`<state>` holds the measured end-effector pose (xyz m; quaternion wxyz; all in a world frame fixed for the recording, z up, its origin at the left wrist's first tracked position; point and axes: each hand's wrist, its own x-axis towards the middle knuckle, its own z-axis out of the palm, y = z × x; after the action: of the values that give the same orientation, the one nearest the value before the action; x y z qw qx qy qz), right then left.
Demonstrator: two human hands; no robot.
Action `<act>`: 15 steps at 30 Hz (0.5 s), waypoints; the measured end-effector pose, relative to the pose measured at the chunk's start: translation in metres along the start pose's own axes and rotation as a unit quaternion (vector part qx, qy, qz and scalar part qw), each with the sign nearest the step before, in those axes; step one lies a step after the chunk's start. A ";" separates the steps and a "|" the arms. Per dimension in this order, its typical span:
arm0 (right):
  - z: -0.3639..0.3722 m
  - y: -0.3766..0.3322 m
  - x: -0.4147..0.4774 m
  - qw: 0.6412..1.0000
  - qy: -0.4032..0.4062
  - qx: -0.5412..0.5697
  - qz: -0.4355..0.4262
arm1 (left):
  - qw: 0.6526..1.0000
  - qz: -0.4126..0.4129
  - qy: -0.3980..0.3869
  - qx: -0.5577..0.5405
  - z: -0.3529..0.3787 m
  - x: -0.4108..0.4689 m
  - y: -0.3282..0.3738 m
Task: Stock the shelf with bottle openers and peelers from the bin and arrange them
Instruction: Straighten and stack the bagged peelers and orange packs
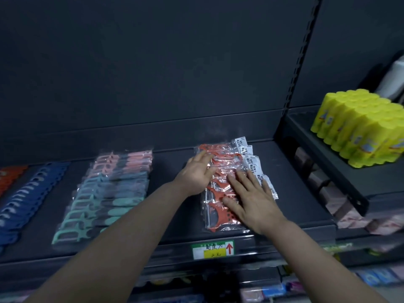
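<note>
On dark shelf point(170, 167), right of centre: row of bagged orange peelers point(217, 217) runs front to back. Left hand point(196, 174), fingers straight, presses row's left edge near back; right hand point(251, 199), fingers spread flat, rests atop middle. Neither grips anything.

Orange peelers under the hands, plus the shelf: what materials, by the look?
Orange peelers: likely moulded plastic, matt, one even colour. Bags around them: clear glossy film; it crinkles and glints. Shelf: probably painted sheet metal, dark matt grey, given the thin folded front edge and slotted upright; not certain.
</note>
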<state>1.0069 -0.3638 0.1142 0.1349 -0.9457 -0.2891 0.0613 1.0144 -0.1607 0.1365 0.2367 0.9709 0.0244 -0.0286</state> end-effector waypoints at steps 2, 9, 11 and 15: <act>0.000 0.000 -0.001 1.000 0.020 -0.010 0.013 | 0.999 -0.027 0.022 -0.030 0.001 0.006 -0.006; 0.001 0.001 0.002 0.999 0.008 0.022 0.038 | 0.983 -0.072 -0.021 -0.167 0.003 0.021 -0.016; 0.001 0.002 0.002 0.998 0.044 0.036 0.041 | 0.988 -0.064 0.028 -0.140 0.005 0.023 -0.018; 0.000 0.006 0.002 0.987 0.157 0.030 0.023 | 0.990 -0.058 0.100 -0.081 -0.003 0.016 -0.015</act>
<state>1.0117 -0.3668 0.1121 0.2056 -0.9455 -0.2408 -0.0759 1.0295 -0.1456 0.1314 0.3091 0.9433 0.1065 0.0573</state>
